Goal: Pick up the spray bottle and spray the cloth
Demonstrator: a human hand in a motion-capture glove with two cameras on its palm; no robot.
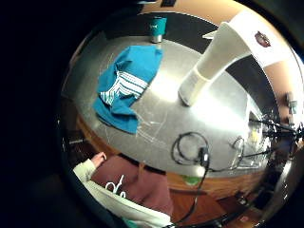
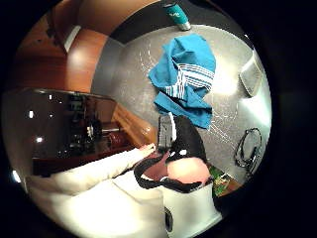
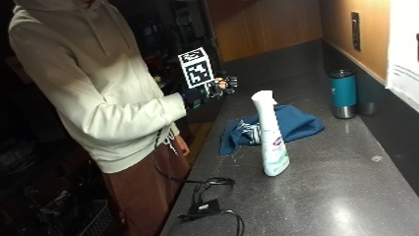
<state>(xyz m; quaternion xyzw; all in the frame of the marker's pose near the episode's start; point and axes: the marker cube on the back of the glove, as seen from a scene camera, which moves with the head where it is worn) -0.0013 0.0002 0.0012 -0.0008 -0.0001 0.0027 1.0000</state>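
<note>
Progress: nothing of the task is done as far as the views show; the spray bottle [image 3: 270, 133] stands untouched and the pickup, then the spraying, are both left.
Spray bottle: upright on the grey counter [image 3: 340, 196], white, nozzle at the top, just beside the cloth.
Cloth: the blue cloth [image 3: 275, 128] lies crumpled on the counter behind the bottle, striped fold showing.
Right hand: the gloved right hand [image 3: 213, 91] is raised at chest height over the counter's near edge, well apart from the bottle and above it; it holds nothing, but whether its fingers are spread or curled I cannot tell.
Bottle relative to hand: out ahead of the palm and lower, with the cloth beside it.
Other things: a teal tumbler [image 3: 343, 93] stands by the back wall; a black cable [image 3: 209, 196] lies coiled near the counter's front edge.
</note>
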